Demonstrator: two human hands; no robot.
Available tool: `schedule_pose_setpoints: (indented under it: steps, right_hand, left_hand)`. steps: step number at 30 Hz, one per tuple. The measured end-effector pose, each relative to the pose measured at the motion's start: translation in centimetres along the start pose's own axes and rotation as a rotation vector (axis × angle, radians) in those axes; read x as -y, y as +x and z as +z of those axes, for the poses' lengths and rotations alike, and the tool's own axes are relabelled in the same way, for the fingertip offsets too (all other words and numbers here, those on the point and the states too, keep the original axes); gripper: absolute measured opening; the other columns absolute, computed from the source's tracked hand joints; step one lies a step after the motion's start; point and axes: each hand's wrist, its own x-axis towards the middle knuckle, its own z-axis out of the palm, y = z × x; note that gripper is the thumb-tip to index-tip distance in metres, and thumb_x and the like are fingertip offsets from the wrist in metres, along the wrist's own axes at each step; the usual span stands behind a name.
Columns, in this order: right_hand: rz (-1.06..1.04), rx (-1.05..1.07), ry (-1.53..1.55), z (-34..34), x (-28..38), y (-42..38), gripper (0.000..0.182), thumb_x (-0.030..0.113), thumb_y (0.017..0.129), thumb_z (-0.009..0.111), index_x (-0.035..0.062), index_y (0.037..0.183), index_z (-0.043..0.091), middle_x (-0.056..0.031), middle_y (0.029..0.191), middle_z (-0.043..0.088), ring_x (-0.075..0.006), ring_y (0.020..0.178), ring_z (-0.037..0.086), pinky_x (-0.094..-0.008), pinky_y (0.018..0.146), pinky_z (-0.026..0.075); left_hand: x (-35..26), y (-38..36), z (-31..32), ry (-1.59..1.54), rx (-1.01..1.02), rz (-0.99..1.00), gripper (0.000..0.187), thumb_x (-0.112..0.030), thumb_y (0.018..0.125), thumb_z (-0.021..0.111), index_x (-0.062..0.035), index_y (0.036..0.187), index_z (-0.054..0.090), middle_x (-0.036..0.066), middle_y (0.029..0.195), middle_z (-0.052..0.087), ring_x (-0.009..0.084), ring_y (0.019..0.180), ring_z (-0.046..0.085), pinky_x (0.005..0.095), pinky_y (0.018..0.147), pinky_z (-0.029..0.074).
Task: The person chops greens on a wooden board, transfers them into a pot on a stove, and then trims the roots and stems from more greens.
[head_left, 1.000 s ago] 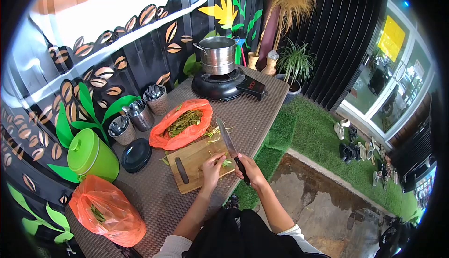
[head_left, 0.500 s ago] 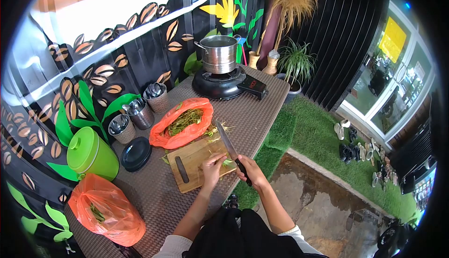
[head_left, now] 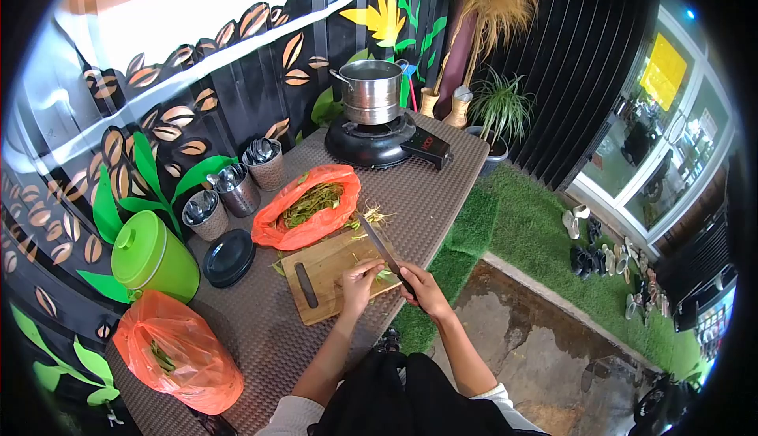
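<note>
My right hand (head_left: 422, 290) grips the black handle of a kitchen knife (head_left: 382, 245), its blade pointing away from me over the right side of a wooden cutting board (head_left: 320, 266). Close beside the knife, my left hand (head_left: 359, 282) has its fingers pinched together above the board; what they hold, if anything, is too small to tell. A small pale green vegetable piece (head_left: 384, 276) shows near the fingertips. Beyond the board, an orange plastic bag (head_left: 272, 234) lies open with green stems (head_left: 316, 204) inside. Loose trimmings (head_left: 375, 216) lie by its right side.
A steel pot (head_left: 371, 96) stands on a black portable stove (head_left: 367, 144) at the back. Along the wall are several cutlery holders (head_left: 207, 216), black plates (head_left: 229, 258) and a green lidded container (head_left: 154, 258). Another orange bag (head_left: 181, 357) sits front left. The table's right edge (head_left: 462, 207) borders artificial grass.
The knife has shifted slightly to the left, its blade closer to my left fingers. My left hand stays in nearly the same place.
</note>
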Motion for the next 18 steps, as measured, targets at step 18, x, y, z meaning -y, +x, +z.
schedule_pose_setpoints:
  steps: [18]
  right_hand:
    - [0.152, 0.136, 0.188, -0.9, -0.3, -0.8, 0.037, 0.035, 0.099, 0.038, 0.0041, 0.115, 0.048, 0.0019, 0.055, 0.036, -0.0059, 0.043, 0.031, -0.0198, 0.04, 0.026]
  left_hand:
    - [-3.2, 0.5, -0.1, -0.145, 0.097, -0.083, 0.036, 0.011, 0.074, 0.068, 0.0007, 0.102, 0.048, 0.014, 0.081, 0.066, 0.0165, 0.08, 0.064, 0.0262, 0.073, 0.05]
